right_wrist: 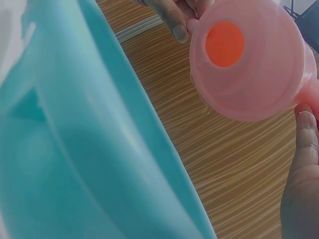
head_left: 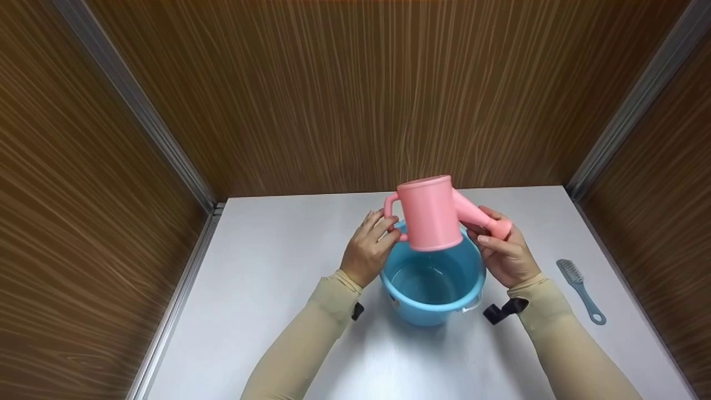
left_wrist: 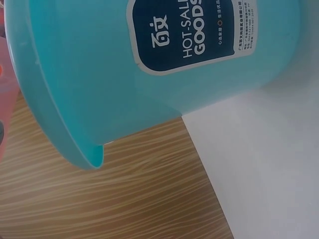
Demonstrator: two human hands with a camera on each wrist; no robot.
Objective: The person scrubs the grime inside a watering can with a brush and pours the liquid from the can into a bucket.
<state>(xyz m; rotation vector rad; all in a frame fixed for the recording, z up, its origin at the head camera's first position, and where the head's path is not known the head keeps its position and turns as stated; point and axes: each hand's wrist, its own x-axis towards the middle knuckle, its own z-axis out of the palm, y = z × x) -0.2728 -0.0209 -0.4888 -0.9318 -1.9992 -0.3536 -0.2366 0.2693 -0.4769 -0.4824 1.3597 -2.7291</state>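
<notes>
A pink watering can [head_left: 430,216] is held up over the back of a blue bucket [head_left: 425,314], its spout slanting down to the right. My left hand [head_left: 368,250] has its fingers curled round the can's handle. With fingers and thumb, my right hand [head_left: 506,256] grips the spout near its round head. Water [head_left: 427,283] lies in the bucket below. In the right wrist view, the can's round end [right_wrist: 269,84] shows an orange circle, and a drop hangs at its edge. The bucket's side [left_wrist: 99,89] with a dark label fills much of the left wrist view.
A grey-blue brush [head_left: 580,291] with a looped handle lies on the white table [head_left: 266,266], right of my right forearm. Wood-grain panels [head_left: 333,100] enclose the table at the back and both sides. The bucket's white bail [head_left: 472,304] hangs at its front right.
</notes>
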